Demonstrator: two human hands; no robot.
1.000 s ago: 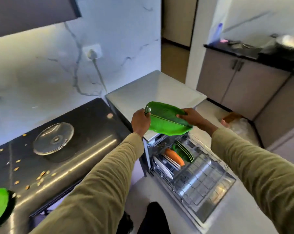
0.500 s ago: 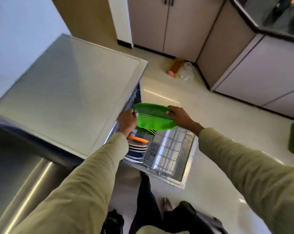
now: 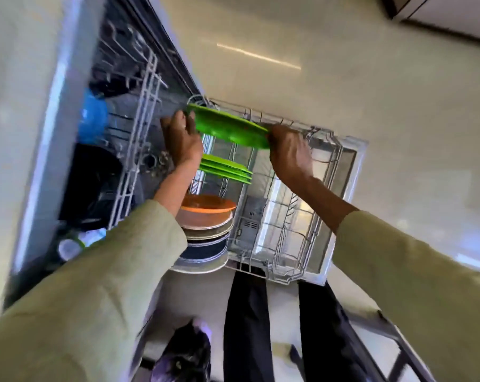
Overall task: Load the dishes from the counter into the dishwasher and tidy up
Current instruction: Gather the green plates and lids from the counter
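Glossy green oval plastic plate (image 3: 229,129), lowered from counter height to just above pulled-out white wire rack (image 3: 296,238). Gripped edgewise by left hand (image 3: 182,139) and right hand (image 3: 288,150). Slotting likely next, behind racked green plates (image 3: 225,169).

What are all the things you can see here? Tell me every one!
Green plate: one, bright green, held over the lower rack.
Green plates in rack: a few, green, upright in the rack below the held one.
Orange plate: one, orange, next in the row.
Other plates: several, white, grey and dark blue, nearest the person.
Lower rack: one, white wire, pulled out over the open door.
Blue item: one, upper rack; blurred.
Left hand: grips the plate's left edge.
Right hand: grips its right edge.
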